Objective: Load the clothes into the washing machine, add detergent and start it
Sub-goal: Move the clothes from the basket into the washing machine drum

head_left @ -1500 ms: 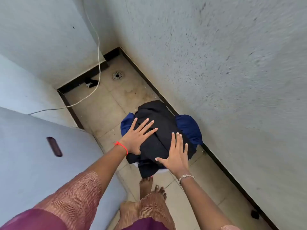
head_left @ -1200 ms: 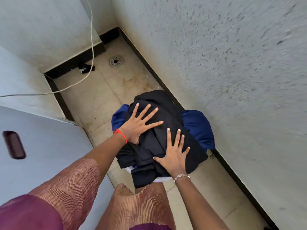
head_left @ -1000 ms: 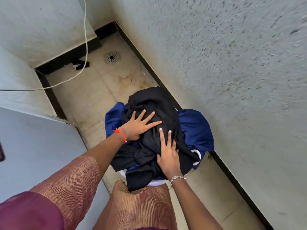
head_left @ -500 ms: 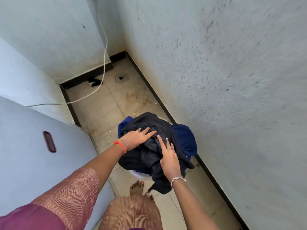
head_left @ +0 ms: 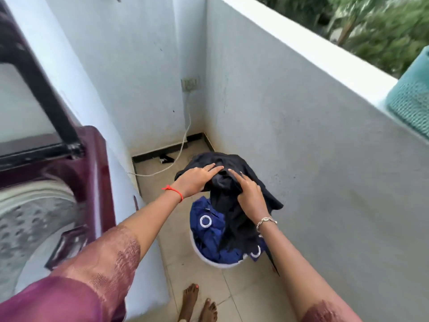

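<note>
A bundle of black clothes is lifted above a white tub that holds blue clothes on the tiled floor. My left hand grips the black bundle from the left. My right hand grips it from the right. Black fabric hangs down from the bundle into the tub. At the left stands the top-loading washing machine, maroon on top, with its lid raised and its steel drum showing.
A grey parapet wall runs along the right, with a teal basket on its ledge. A white cable hangs from a wall socket to the floor. My bare feet stand below the tub.
Both hands closed on the black clothes and raised them out of the tub, uncovering the blue clothes. My view swung up and left, bringing the open washing machine and the parapet ledge into sight.
</note>
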Demonstrator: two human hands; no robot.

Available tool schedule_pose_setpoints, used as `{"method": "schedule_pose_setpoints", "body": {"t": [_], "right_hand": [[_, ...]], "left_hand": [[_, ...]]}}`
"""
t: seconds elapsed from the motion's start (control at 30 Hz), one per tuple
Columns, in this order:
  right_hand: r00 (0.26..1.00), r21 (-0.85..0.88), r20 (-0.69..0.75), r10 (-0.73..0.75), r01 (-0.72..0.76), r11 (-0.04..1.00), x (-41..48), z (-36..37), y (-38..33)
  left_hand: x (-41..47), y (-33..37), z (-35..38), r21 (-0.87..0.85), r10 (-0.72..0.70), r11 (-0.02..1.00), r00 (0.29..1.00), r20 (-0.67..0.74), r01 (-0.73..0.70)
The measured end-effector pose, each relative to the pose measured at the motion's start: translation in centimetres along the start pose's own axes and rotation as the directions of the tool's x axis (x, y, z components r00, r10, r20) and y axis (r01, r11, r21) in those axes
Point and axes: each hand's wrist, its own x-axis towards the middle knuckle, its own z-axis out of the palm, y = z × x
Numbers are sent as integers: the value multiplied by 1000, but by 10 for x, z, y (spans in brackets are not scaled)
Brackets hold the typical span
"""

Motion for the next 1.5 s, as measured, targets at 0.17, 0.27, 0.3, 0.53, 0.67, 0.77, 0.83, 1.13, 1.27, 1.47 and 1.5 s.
{"method": "schedule_pose_setpoints", "body": {"t": [0.17,0.27,0.3,0.53,0.67,0.77,0.83,1.13,1.27,1.47,1.5], "right_hand": [[982,96,-148,-114,129,987,8,-34,-57],[964,148,-219,-152,187,971,7,-50,-94],[959,152,-232,-161,199,968,6,-56,-108],[911,176,-351,-215,290,941,-11,-81,-213],[857,175,-436,-276,381,908,-26,-89,-294],[797,193,-519,-308,461,866,-40,-97,-362],[766,217,-557,-322,508,833,-48,-101,-404],[739,351,-597,-311,590,727,-87,-60,-530],[799,468,-538,-268,547,694,-100,-13,-547],[886,585,-397,-239,445,678,-103,75,-535],[902,596,-362,-235,418,686,-104,88,-531]], "left_hand": [[-47,-11,-61,-124,-96,989,981,-167,76],[-79,-15,-86,-291,-156,953,953,-260,77],[-92,-15,-94,-326,-187,941,941,-283,89],[-174,-42,-118,-355,-323,915,879,-351,194],[-227,-75,-164,-323,-345,925,802,-487,202],[-271,-105,-209,-285,-307,945,731,-610,159],[-299,-122,-237,-295,-299,947,685,-664,128],[-434,-182,-282,-265,-295,954,588,-753,140],[-471,-196,-257,-312,-366,930,594,-716,197],[-502,-221,-192,-306,-438,899,655,-616,313],[-503,-224,-178,-310,-454,891,667,-591,331]]}}
